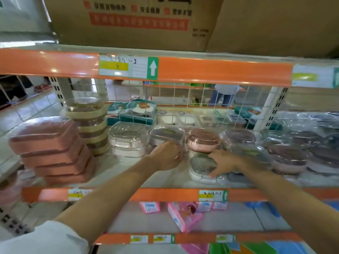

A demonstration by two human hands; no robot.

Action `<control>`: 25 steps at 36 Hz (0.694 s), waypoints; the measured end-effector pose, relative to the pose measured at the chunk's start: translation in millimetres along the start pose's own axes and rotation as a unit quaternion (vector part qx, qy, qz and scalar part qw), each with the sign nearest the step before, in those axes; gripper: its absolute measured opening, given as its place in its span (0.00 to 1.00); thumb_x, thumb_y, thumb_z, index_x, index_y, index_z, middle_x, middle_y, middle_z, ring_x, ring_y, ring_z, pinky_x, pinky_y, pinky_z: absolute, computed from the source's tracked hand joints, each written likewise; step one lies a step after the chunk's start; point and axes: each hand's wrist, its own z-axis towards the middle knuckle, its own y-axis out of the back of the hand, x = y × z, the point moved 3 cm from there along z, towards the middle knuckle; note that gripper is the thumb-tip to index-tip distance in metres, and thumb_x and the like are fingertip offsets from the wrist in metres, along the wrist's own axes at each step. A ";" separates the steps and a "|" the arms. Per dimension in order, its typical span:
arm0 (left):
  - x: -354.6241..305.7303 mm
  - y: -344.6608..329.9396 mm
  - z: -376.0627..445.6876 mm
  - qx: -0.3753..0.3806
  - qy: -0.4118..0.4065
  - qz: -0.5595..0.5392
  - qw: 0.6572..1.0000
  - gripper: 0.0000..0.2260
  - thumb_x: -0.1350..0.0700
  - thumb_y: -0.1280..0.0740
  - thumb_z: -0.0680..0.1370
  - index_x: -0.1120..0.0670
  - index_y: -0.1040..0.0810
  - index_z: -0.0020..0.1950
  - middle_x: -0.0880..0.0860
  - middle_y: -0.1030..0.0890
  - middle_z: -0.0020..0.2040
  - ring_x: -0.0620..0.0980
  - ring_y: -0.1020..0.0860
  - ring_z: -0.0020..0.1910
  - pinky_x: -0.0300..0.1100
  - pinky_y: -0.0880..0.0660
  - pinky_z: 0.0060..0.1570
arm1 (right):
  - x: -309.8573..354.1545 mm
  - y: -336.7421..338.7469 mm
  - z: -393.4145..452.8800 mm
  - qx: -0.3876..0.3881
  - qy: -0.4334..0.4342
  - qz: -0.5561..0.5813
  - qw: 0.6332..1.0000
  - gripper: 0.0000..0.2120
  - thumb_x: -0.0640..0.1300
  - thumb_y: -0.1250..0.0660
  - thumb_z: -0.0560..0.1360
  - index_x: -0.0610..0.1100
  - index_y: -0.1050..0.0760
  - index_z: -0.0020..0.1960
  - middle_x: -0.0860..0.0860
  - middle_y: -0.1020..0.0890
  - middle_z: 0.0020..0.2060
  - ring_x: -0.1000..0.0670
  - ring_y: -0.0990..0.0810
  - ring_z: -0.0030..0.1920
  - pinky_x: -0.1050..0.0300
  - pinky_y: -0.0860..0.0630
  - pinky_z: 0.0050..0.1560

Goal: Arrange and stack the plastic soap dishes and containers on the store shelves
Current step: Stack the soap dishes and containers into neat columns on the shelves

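— What's nearest on the middle shelf (128, 173)?

— A low grey plastic soap dish with a clear lid (201, 167), lying near the front edge. The right hand (226, 163) rests on it with fingers spread, fingertips on the lid's front.

— And the left hand (166, 155)?

— Curled round the side of a stack of grey dishes under clear domed lids (167, 136), just left of the low one. The blur is heavy, so how many dishes are in that stack I can't say.

— What flanks them?

— To the left, a stack of cream rectangular dishes with ribbed clear lids (128, 138), then a leaning pile of flat pink rectangular boxes (53, 151) at the shelf's left end. To the right, a pink oval dish with a clear lid (202, 139) and mauve oval dishes wrapped in clear film (288, 156).

— Further back?

— A tall stack of round beige-and-brown tubs (88, 123), and beyond it a white wire grid (183, 94).
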 end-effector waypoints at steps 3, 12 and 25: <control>-5.0 2.8 -0.5 0.003 -0.009 -0.002 1.000 0.08 0.58 0.39 0.75 0.56 0.21 0.41 0.54 0.20 0.43 0.54 0.20 0.44 0.51 0.23 0.46 | 1.6 -7.4 5.9 0.023 -0.017 -0.055 0.998 0.49 0.59 0.27 0.68 0.38 0.48 0.76 0.40 0.43 0.75 0.41 0.43 0.74 0.49 0.43 0.74; 12.2 29.7 -16.6 -0.080 0.029 0.001 0.996 0.17 0.63 0.37 0.75 0.57 0.23 0.63 0.53 0.24 0.64 0.50 0.27 0.64 0.42 0.29 0.62 | 15.8 -0.9 11.8 -0.046 0.022 -0.058 0.997 0.50 0.62 0.27 0.65 0.43 0.48 0.76 0.44 0.45 0.75 0.42 0.47 0.74 0.40 0.49 0.74; 80.5 84.4 -74.3 -0.203 0.220 0.033 0.953 0.15 0.64 0.37 0.72 0.60 0.21 0.58 0.59 0.22 0.58 0.59 0.26 0.60 0.47 0.29 0.58 | 111.2 92.7 24.1 -0.212 0.127 0.340 0.907 0.38 0.54 0.25 0.68 0.46 0.38 0.72 0.49 0.36 0.61 0.50 0.33 0.63 0.58 0.32 0.60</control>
